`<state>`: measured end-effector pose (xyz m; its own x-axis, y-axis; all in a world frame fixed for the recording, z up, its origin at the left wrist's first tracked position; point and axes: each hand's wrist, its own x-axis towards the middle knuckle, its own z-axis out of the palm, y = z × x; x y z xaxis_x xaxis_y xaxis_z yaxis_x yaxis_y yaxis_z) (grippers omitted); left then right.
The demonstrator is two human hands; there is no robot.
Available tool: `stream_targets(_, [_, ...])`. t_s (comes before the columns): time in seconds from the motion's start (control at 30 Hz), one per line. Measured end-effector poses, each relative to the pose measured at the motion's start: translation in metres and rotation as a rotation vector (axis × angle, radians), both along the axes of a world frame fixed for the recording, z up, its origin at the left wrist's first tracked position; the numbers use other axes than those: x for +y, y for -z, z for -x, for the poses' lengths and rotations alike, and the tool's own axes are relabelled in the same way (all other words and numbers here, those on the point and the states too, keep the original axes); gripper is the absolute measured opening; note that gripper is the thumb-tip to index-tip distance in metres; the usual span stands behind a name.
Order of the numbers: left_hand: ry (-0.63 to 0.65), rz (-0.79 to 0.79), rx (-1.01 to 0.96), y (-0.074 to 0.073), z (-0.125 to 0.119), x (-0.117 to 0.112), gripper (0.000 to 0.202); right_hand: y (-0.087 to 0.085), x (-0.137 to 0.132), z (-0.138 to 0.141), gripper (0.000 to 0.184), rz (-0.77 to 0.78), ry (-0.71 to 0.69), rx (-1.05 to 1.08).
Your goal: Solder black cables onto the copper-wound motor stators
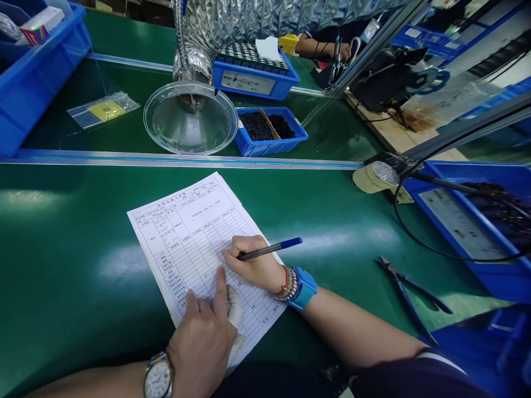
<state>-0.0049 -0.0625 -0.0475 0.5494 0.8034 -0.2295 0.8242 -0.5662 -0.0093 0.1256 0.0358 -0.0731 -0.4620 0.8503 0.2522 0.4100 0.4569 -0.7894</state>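
A printed form (194, 215) with a table grid and some handwriting lies tilted on the green bench, apparently on top of more sheets. My right hand (259, 265) rests on it, closed around a pen (271, 249) with a blue end cap. The pen's tip is hidden by the fingers. My left hand (205, 337) lies on the lower part of the form, index finger stretched out toward the right hand. White covering shows on its thumb. A wristwatch (158, 377) sits on the left wrist, and a blue watch (304, 287) on the right one.
Diagonal cutters (409, 296) lie at the right, below a blue bin (468, 221) and a tape roll (375, 176). Behind the metal strip stand an extraction hood (191, 119) and a small blue tray (271, 146). A co-worker's hand (342, 52) shows at the back.
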Motion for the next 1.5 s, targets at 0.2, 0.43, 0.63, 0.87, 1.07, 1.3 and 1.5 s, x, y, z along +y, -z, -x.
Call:
stream_targets(0.2, [-0.001, 0.013, 0.023, -0.001, 0.0005, -0.0006, 0.056, -0.001, -0.0001, 0.0001, 0.031, -0.022, 0.012, -0.019])
stream_targets(0.43, [-0.003, 0.028, 0.018, 0.0009, 0.0, -0.0008, 0.057, -0.0005, -0.0006, -0.0011, 0.031, -0.01, 0.009, -0.025])
stream_targets(0.63, [-0.011, 0.047, 0.029, -0.001, -0.0011, 0.0007, 0.057, -0.0006, -0.0004, -0.0003, 0.03, -0.023, 0.044, -0.006])
stream_targets(0.87, [-0.004, 0.018, 0.031, -0.0001, -0.0007, -0.0004, 0.057, -0.0005, -0.0004, -0.0003, 0.03, -0.006, 0.033, -0.017])
stream_targets(1.07, [0.008, 0.011, 0.03, -0.0002, 0.0005, -0.0017, 0.056, 0.0002, 0.0007, -0.0007, 0.03, -0.023, 0.021, -0.035])
stream_targets(1.3, [0.007, 0.037, 0.046, -0.0024, -0.001, 0.0001, 0.057, 0.0003, 0.001, -0.0019, 0.029, -0.072, 0.004, -0.035])
stream_targets(1.5, [0.005, 0.022, 0.03, -0.0007, 0.0005, -0.0011, 0.056, -0.0001, 0.0008, -0.002, 0.03, -0.066, 0.001, -0.023])
